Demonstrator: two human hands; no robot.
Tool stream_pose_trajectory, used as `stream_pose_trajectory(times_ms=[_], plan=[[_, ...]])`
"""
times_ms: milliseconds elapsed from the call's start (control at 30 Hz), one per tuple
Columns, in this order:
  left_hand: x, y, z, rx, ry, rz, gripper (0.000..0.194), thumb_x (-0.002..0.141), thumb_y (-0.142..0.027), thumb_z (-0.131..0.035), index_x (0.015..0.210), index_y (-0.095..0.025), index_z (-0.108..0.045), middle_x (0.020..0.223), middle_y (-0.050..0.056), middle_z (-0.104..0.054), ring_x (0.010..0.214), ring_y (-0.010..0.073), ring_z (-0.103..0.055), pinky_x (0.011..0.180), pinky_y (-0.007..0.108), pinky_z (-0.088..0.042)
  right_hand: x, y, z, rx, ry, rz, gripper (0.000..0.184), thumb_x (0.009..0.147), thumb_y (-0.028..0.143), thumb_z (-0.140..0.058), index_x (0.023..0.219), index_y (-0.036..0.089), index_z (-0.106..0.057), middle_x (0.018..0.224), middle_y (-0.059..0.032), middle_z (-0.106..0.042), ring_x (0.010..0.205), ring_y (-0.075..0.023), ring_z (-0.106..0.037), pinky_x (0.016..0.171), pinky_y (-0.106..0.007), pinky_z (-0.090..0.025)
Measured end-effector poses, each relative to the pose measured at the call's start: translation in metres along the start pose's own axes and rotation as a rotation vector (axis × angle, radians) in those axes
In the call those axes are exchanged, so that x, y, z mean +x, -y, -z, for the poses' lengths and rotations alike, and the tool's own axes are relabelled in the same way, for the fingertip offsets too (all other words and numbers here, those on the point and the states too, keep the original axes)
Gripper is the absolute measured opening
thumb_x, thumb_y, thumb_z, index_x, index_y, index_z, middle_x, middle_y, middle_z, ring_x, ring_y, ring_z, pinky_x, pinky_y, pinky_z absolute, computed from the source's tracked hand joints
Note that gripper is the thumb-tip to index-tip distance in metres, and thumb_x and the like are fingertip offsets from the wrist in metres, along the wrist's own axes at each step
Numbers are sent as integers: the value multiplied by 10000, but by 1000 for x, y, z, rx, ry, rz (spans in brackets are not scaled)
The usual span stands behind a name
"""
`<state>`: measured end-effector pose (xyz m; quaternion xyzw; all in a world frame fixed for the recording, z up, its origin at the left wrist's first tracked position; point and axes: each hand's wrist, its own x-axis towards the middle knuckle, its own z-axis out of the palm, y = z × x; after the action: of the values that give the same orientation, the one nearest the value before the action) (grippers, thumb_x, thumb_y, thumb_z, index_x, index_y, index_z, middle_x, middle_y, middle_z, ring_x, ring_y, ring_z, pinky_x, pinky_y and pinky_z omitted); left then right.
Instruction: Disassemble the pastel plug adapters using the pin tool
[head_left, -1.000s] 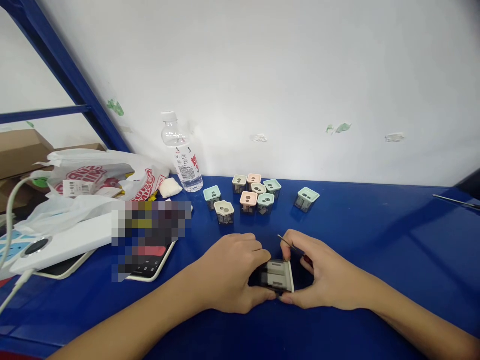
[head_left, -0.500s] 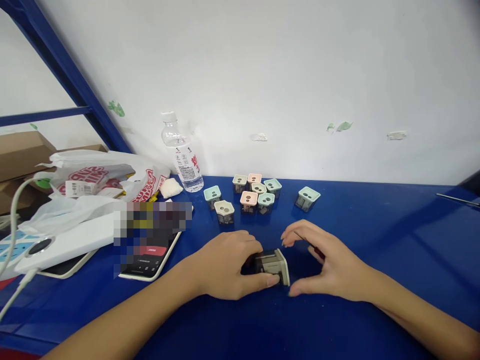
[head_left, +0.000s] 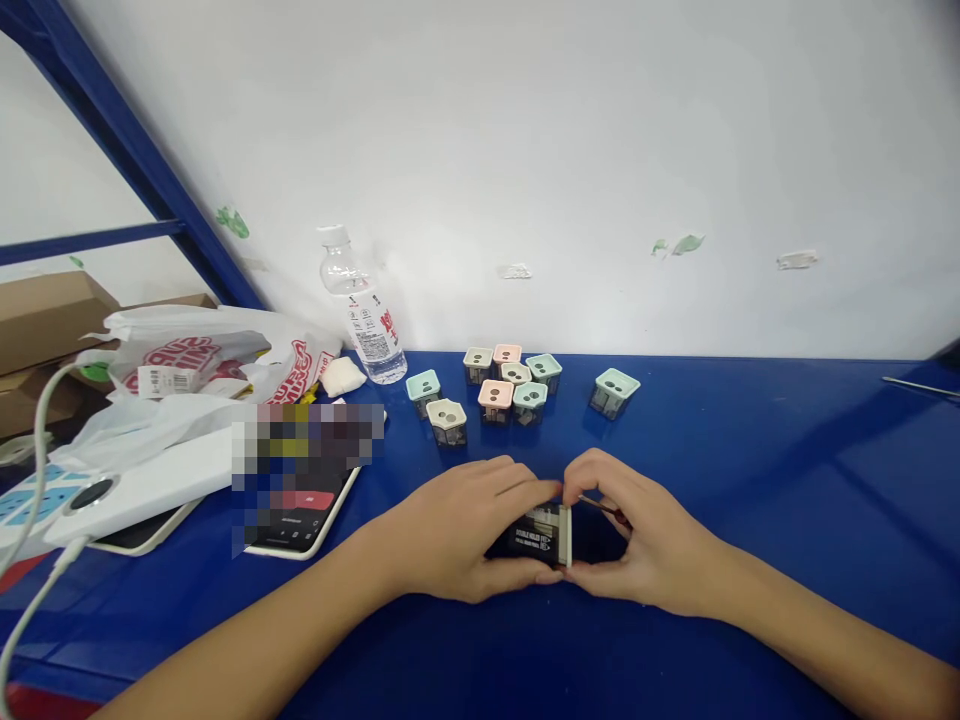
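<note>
**A:** Hands?

**B:** Together, the left hand (head_left: 465, 530) and right hand (head_left: 649, 530) clamped on a boxy plastic pod (head_left: 536, 533), fingertips nearly meeting above it.

**A:** Step in hand?

**B:** Apparently close work on this single pod. Lying on its side, white end cap to the right, dark printed label showing. A thin red-handled pick (head_left: 604, 510) pinched in the right hand, its metal tip just beside the cap's upper edge.

**A:** Next move calls for what?

**B:** Probably a firm, steady hold and light, careful tip work. Thin plastic, so no heavy force.

**A:** Position?

**B:** Near middle of the glossy blue worktop (head_left: 750, 450), right between the hands. At twelve o'clock, a loose cluster of similar pods (head_left: 499, 385), clear-bodied, with mint, pink and cream caps, each cap pierced by two holes. At one o'clock, a lone mint-capped pod (head_left: 613, 392). At eleven, a clear water bottle (head_left: 367, 325). At nine, a phone (head_left: 300, 535), partly blurred.
</note>
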<state>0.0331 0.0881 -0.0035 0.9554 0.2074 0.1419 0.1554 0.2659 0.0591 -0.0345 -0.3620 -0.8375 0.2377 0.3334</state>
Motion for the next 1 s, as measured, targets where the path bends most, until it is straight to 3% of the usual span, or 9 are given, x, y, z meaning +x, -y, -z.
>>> stream_pose_trajectory(times_ms=[200,367,533,700,867,1000], plan=[[3,-1,-7,71,18,-59,419,1004,-483,-489,1122,-103,-619,941,110,-649,815,225,-578,777,338,-498,4,-3,-4,136,65,-133,442,625,180,-805,835,249,-422,843,46,-483,642,-99,-413,522,-221,-342],[2,2,-1,75,28,-2,401,985,-471,-538,1106,-101,-634,915,104,-649,815,231,-582,764,341,-496,6,-2,0,160,91,-137,390,679,178,-742,725,244,-361,752,59,-446,598,-91,-387,515,-224,-320],[1,5,3,-25,43,53,442,949,-470,-615,1237,-135,-603,1066,115,-686,956,249,-624,860,374,-511,4,3,15,41,180,-226,353,707,279,-774,949,248,-519,934,9,-570,748,-151,-544,628,-273,-418],[1,7,7,-240,-36,276,372,890,-317,-708,1214,-189,-578,1193,80,-664,1089,229,-632,959,377,-508,6,5,32,-149,198,-387,369,755,474,-768,997,260,-590,981,-13,-654,862,-225,-621,729,-346,-452],[3,11,0,-425,-62,404,418,859,-351,-734,1211,-215,-554,1273,78,-655,1168,236,-636,1042,415,-491,9,2,46,-60,164,-417,186,868,426,-661,982,279,-672,924,12,-704,736,-165,-607,604,-291,-410],[7,10,-10,-370,-55,431,492,756,-507,-817,1084,-204,-610,1444,122,-552,1317,307,-549,1126,472,-427,7,4,50,99,83,-483,415,895,507,-634,1261,314,-625,982,-7,-724,591,-123,-523,484,-271,-344]])
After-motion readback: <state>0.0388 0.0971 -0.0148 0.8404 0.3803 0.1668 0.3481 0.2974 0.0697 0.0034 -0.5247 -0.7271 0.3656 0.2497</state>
